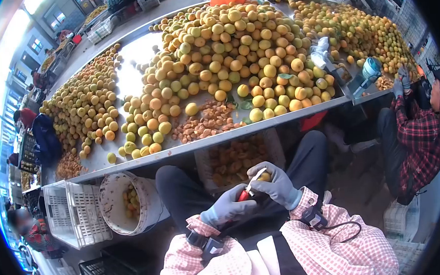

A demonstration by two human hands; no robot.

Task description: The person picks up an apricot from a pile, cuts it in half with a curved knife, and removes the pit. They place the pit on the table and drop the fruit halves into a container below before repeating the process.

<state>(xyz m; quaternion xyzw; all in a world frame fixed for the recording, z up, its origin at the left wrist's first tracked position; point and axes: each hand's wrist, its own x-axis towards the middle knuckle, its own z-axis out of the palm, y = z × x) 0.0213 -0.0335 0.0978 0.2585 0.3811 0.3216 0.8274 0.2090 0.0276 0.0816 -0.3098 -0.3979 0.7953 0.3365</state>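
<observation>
- The left hand (228, 207), in a grey knit glove, is closed round a red-handled knife (243, 195).
- The right hand (279, 185), gloved alike, grips a small round yellow fruit (265, 176), seemingly an apricot, over the lap.
- A smooth metal table (130, 67) ahead bears heaped fruit.

A single camera is sitting on the person's head, looking forward and down through a fisheye lens that is bending the edges into a dark round border. It is hovering closest over the person's own lap, where the left hand (227, 206) and right hand (277, 185) are showing near, low in the middle. Beyond them it is facing the long metal table (200, 142) heaped with fruit (235, 51), which is running away to the far side, with a white bucket (151, 209) showing at near left and a seated co-worker (416, 140) at the right edge.
</observation>
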